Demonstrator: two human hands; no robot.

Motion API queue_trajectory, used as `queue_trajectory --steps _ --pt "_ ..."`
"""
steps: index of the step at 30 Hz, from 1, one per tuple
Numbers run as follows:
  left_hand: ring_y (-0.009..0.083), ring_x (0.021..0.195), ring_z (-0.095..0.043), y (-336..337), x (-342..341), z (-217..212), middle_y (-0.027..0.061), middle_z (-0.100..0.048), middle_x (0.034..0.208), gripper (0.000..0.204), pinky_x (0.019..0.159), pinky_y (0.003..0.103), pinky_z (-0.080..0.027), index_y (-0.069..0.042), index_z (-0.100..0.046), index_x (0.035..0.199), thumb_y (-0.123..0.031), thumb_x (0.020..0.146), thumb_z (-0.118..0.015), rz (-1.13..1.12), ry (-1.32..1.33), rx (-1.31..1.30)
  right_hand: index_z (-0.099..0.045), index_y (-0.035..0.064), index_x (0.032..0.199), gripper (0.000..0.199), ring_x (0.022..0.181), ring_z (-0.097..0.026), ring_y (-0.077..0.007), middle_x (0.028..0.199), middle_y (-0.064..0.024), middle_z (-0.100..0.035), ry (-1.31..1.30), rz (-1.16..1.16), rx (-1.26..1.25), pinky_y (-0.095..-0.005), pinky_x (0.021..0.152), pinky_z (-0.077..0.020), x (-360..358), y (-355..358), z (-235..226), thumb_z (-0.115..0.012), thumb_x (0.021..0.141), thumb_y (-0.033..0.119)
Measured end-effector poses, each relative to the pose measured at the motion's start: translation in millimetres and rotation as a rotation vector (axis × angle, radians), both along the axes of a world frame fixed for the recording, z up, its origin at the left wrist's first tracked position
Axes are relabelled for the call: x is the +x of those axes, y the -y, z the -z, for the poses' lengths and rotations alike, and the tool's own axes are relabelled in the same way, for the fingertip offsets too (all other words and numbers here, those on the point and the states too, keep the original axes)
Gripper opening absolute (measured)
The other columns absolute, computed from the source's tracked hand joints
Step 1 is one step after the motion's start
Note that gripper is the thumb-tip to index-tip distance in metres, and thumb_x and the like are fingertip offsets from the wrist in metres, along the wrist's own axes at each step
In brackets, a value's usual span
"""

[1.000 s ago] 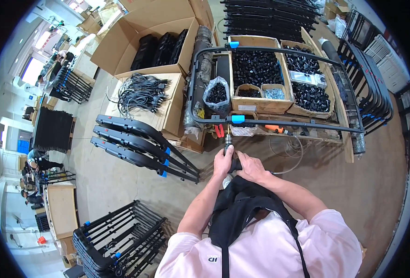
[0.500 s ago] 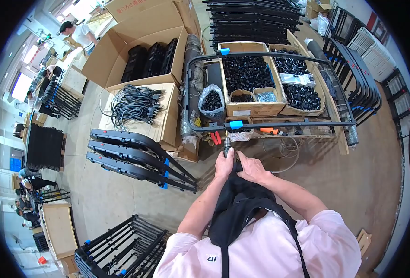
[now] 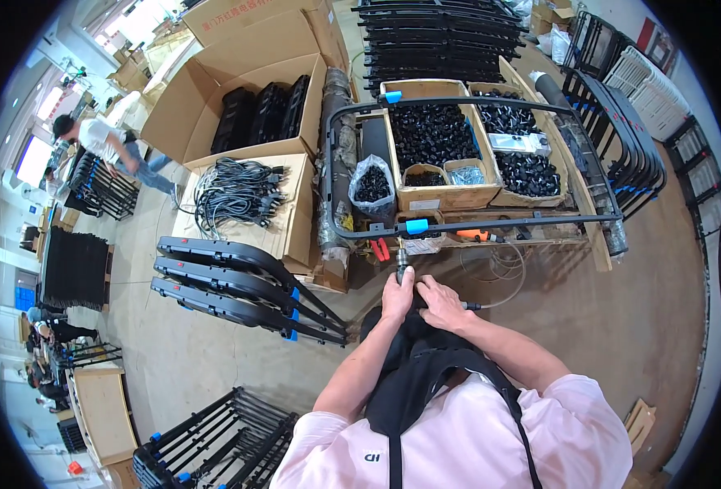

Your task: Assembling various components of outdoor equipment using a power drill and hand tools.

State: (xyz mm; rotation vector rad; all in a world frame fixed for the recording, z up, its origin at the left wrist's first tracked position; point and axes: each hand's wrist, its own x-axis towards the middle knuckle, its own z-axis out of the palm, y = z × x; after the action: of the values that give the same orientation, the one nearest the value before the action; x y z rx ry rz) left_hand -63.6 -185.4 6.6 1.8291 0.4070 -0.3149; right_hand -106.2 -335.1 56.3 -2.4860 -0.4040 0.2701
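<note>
A power driver with a silvery metal chuck (image 3: pixel 402 257) points away from me, toward the near bar of a black tubular frame (image 3: pixel 523 221). My left hand (image 3: pixel 398 297) is closed round its front part, thumb on top. My right hand (image 3: pixel 442 305) is closed on the body behind it; much of the tool is hidden by the hands. A clear hose (image 3: pixel 513 295) joins the tool by my right wrist. Blue clips (image 3: pixel 416 226) sit on the frame, which rests over the parts boxes. Red-handled pliers (image 3: pixel 380 249) lie just beyond the chuck.
Boxes of black parts (image 3: pixel 429 134), a bag of black pieces (image 3: pixel 372 183) and an orange tool (image 3: pixel 478 235) lie ahead. Cables (image 3: pixel 238 191) lie on a carton. Black frames (image 3: pixel 213 281) stand at my left, with more (image 3: pixel 213 440) lower left. A person (image 3: pixel 108 147) walks far left.
Both hands stay on the driver, drawn slightly back toward me. More of the hose connector shows by my right wrist. The person far left has walked nearer, with legs now in view.
</note>
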Motion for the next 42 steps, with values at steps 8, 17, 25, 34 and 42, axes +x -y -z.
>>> queue_trajectory --steps 8,17,25,34,42 --pt "0.0164 0.081 -0.057 -1.7 -9.2 -4.6 0.0069 -0.067 0.088 0.051 0.075 0.037 -0.049 0.0 -0.067 0.102 -0.051 0.101 -0.066 -0.007 -0.024 -0.028 -0.056 -0.0006 0.117 0.047 0.106 -0.065 -0.0468 0.123 -0.0232 -0.055 -0.01 -0.004 -0.014 -0.0566 0.09 -0.0534 -8.9 0.1 -4.0 -0.076 0.076 0.011" --pt "0.0123 0.078 -0.052 -1.3 -24.7 7.3 0.0008 -0.062 0.084 0.049 0.071 0.033 -0.046 -0.003 -0.066 0.099 -0.052 0.102 -0.066 -0.011 -0.057 -0.081 -0.055 -0.0014 0.121 0.052 0.107 -0.065 -0.0454 0.121 -0.0242 -0.056 -0.04 -0.022 -0.059 -0.0562 0.091 -0.0535 -23.1 2.3 -4.9 -0.079 0.078 0.016" --pt "0.0194 0.078 -0.062 25.5 -21.9 1.2 0.0086 -0.068 0.082 0.054 0.076 0.039 -0.051 0.0 -0.066 0.092 -0.054 0.101 -0.065 0.031 -0.01 -0.117 -0.044 -0.0035 0.144 0.079 0.107 -0.067 -0.0468 0.117 -0.0277 -0.066 -0.045 0.083 -0.084 -0.0537 0.094 -0.0546 -26.3 26.4 -5.1 -0.08 0.078 0.022" --pt "0.0109 0.075 -0.047 33.6 -21.1 -1.2 -0.0001 -0.056 0.079 0.049 0.068 0.033 -0.042 -0.001 -0.065 0.095 -0.05 0.103 -0.065 -0.002 0.011 -0.124 -0.042 -0.0052 0.145 0.081 0.109 -0.067 -0.0464 0.118 -0.03 -0.066 -0.069 0.076 -0.094 -0.0526 0.095 -0.0546 -21.3 36.1 -8.7 -0.079 0.078 0.022" --pt "0.015 0.076 -0.052 37.5 -15.1 7.0 0.0038 -0.062 0.082 0.053 0.07 0.037 -0.047 0.001 -0.066 0.099 -0.052 0.103 -0.064 -0.016 0.031 -0.077 -0.039 -0.0104 0.146 0.085 0.105 -0.069 -0.0473 0.115 -0.0324 -0.069 -0.053 0.042 -0.095 -0.053 0.094 -0.0554 -17.8 42.0 -16.5 -0.078 0.078 0.022"
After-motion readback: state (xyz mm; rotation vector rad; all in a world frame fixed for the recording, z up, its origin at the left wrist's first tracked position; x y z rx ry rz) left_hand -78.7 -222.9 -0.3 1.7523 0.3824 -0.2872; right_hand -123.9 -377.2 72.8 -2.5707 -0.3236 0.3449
